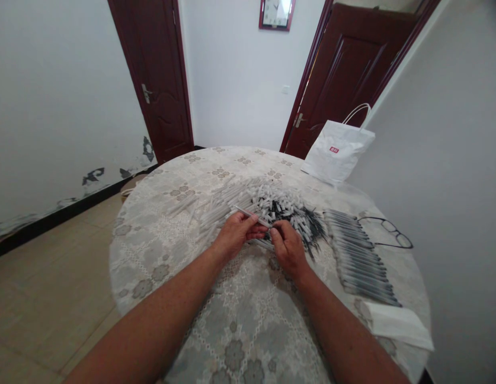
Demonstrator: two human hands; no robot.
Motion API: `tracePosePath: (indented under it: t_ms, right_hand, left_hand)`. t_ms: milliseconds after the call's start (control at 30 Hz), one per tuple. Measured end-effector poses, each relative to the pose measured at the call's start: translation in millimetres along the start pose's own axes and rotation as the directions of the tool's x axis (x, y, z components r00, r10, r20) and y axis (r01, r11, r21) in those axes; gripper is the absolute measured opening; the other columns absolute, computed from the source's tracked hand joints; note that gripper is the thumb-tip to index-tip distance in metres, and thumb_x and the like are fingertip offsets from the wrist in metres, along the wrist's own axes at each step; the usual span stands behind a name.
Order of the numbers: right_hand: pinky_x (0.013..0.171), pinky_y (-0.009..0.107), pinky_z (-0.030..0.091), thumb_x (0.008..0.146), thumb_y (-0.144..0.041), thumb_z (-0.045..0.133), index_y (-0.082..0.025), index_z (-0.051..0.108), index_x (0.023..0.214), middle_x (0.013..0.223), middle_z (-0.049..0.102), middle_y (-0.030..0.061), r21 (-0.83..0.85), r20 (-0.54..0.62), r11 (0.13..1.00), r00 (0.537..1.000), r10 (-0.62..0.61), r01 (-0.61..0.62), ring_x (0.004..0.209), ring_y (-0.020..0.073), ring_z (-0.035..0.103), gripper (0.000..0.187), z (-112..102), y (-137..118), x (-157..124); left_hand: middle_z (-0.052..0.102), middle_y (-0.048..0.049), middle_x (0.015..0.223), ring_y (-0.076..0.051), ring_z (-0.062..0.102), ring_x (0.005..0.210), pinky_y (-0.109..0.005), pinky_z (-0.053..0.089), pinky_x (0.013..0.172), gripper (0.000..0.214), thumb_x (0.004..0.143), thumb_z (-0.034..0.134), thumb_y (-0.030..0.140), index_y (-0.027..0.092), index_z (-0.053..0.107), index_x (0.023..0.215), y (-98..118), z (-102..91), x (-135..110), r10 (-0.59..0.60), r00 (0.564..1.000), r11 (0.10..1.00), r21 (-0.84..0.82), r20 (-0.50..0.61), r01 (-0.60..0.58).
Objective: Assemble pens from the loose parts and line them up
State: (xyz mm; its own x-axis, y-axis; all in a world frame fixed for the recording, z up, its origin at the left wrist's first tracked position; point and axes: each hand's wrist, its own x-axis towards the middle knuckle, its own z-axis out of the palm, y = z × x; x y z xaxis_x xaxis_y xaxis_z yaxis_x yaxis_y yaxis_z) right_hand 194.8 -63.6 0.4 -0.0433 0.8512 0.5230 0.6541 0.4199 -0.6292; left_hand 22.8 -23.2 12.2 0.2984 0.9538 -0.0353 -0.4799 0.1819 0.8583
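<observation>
My left hand (pixel 236 232) is closed around a slim white pen barrel (pixel 242 211), whose far end sticks out to the upper left. At the barrel's near end, my right hand (pixel 288 248) pinches with thumb and fingers; whether a small part sits between them is hidden. Just beyond my hands lies a heap of loose whitish pen barrels (pixel 218 210). To its right are many short white pieces (pixel 274 196) like caps, mixed with thin black refills (pixel 317 226). A neat row of pens with dark ends (pixel 358 258) lies farther right.
A round table with a patterned lace cloth (pixel 236 320) carries everything. Eyeglasses (pixel 392 234) rest beside the pen row, with a folded white cloth or paper (pixel 400 322) nearer me. A white paper bag (pixel 338 152) stands at the back right, near the wall.
</observation>
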Motion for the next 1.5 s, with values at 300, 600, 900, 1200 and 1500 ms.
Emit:
tracePosePath:
  t_ms: [300, 600, 900, 1200, 1500]
  right_hand:
    - [0.064, 0.028, 0.037, 0.103, -0.039, 0.034, -0.024, 0.050, 0.072, 0.066, 0.055, -0.0010, 0.045, 0.043, 0.997, 0.998, 0.055, -0.057, 0.063, 0.0165, 0.052, 0.038, -2, -3, 0]
    - [0.069, 0.028, 0.041, 0.099, -0.039, 0.045, -0.023, 0.058, 0.093, 0.074, 0.061, -0.0002, 0.074, 0.022, 0.996, 0.999, 0.048, -0.050, 0.072, 0.0180, 0.057, 0.022, -4, -4, 0]
    - [0.061, 0.027, 0.040, 0.102, -0.043, 0.036, -0.023, 0.054, 0.072, 0.063, 0.056, -0.0013, 0.163, 0.101, 0.981, 0.991, 0.091, -0.107, 0.060, 0.0151, 0.053, 0.041, -5, -6, 1]
    - [0.061, 0.025, 0.045, 0.096, -0.046, 0.051, -0.022, 0.062, 0.095, 0.074, 0.067, 0.0005, 0.197, 0.062, 0.973, 0.992, 0.112, -0.122, 0.063, 0.0153, 0.060, 0.026, -11, -12, 5]
    - [0.046, 0.022, 0.044, 0.085, -0.053, 0.065, -0.019, 0.061, 0.091, 0.074, 0.069, 0.0023, 0.390, 0.209, 0.860, 0.941, 0.265, -0.329, 0.054, 0.0124, 0.057, 0.035, -51, -1, 12]
  left_hand:
    - [0.075, -0.0142, 0.094, -0.023, 0.076, 0.080, -0.032, 0.062, 0.070, 0.028, 0.082, 0.076, 0.031, 0.014, 0.055, 0.091, 0, -0.4, -1, 0.000, 0.999, 1.000, 0.012, 0.032, 0.000]
    - [0.075, -0.0130, 0.093, -0.023, 0.075, 0.080, -0.032, 0.062, 0.071, 0.030, 0.081, 0.078, 0.033, 0.014, 0.057, 0.093, 2, -1.4, -1, 0.032, 0.999, 0.999, 0.035, 0.033, -0.033]
    - [0.075, -0.0117, 0.088, -0.022, 0.074, 0.078, -0.035, 0.061, 0.073, 0.035, 0.078, 0.080, 0.040, 0.013, 0.061, 0.088, 8, -2.1, -2, 0.037, 0.999, 0.992, 0.119, 0.033, -0.041]
    - [0.074, -0.0122, 0.088, -0.022, 0.072, 0.081, -0.035, 0.059, 0.073, 0.036, 0.080, 0.075, 0.046, 0.012, 0.067, 0.088, 21, -5.9, -3, 0.063, 0.986, 0.950, 0.293, 0.157, -0.107]
    - [0.070, -0.0049, 0.083, -0.012, 0.059, 0.062, -0.024, 0.045, 0.057, 0.026, 0.086, 0.065, 0.041, 0.017, 0.070, 0.094, 95, -27.6, -55, 0.065, 0.974, 0.512, 0.831, 0.216, -0.218]
